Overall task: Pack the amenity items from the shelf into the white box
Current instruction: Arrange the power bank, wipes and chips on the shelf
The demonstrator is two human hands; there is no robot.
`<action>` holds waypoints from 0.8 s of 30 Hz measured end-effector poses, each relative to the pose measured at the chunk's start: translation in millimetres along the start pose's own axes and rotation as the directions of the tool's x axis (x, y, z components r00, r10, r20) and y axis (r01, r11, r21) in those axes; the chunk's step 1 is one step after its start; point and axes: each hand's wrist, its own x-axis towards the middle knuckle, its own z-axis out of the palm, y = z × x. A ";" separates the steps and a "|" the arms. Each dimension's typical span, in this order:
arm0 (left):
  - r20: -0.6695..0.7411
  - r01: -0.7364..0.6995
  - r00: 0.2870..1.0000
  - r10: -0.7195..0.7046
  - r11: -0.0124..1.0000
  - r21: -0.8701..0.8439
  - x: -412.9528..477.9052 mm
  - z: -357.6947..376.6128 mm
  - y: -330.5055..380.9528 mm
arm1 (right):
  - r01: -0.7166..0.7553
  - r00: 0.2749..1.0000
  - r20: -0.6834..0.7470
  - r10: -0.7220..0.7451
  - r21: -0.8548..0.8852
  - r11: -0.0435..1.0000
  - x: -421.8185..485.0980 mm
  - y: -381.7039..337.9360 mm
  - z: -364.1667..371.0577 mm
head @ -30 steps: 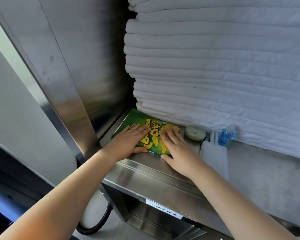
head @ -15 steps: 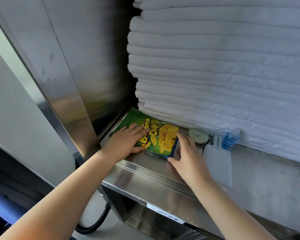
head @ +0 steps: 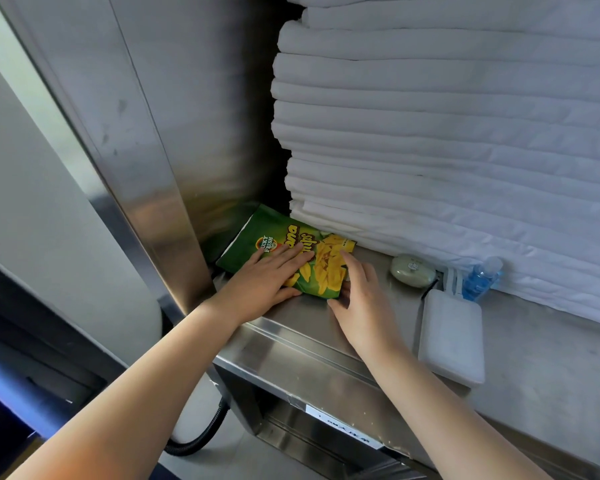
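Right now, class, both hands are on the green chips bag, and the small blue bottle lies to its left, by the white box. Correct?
No: the head view shows the small blue bottle to the right of the green chips bag, by the white box. The left hand and right hand are both on the bag.

Folded white linens (head: 447, 133) stacked high; black hose (head: 201, 441) below.

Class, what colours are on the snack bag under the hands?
Green, with yellow chips and yellow lettering; the chip bag shows best in the head view.
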 end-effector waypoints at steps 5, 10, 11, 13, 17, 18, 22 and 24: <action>-0.001 -0.029 1.000 0.029 0.998 -0.053 2.1 -0.5 -3.4 | 0.046 0.998 0.043 -0.042 -0.105 0.993 1.5 5.4 -4.7; 0.025 -0.036 0.999 0.038 0.997 -0.074 2.0 -0.5 -4.1 | 0.104 0.994 0.065 -0.090 -0.260 0.960 -1.1 4.3 -7.0; 0.030 -0.037 0.999 0.039 0.997 -0.072 2.1 -0.6 -4.2 | 0.103 0.993 0.075 -0.086 -0.275 0.956 -1.3 2.8 -7.7; 0.045 -0.040 0.998 0.043 0.996 -0.075 2.8 -1.5 -4.7 | 0.093 0.993 0.100 -0.066 -0.293 0.952 -0.9 -0.3 -9.4; 0.075 -0.014 0.997 0.020 0.997 -0.081 2.3 -0.6 -4.0 | 0.091 0.995 0.073 -0.070 -0.328 0.940 -5.1 -1.7 -25.3; 0.079 -0.006 0.997 0.011 0.998 -0.067 1.5 0.8 -2.9 | 0.086 0.996 0.016 -0.086 -0.345 0.935 -8.3 2.4 -32.5; -0.007 0.041 0.999 -0.042 0.994 -0.100 2.9 5.1 14.9 | -0.107 0.994 -0.084 0.077 -0.458 0.883 -14.1 26.0 -64.6; -0.064 0.103 0.991 -0.116 0.978 -0.179 9.6 6.4 26.9 | -0.192 0.969 0.024 0.247 -0.562 0.805 -9.3 35.1 -71.4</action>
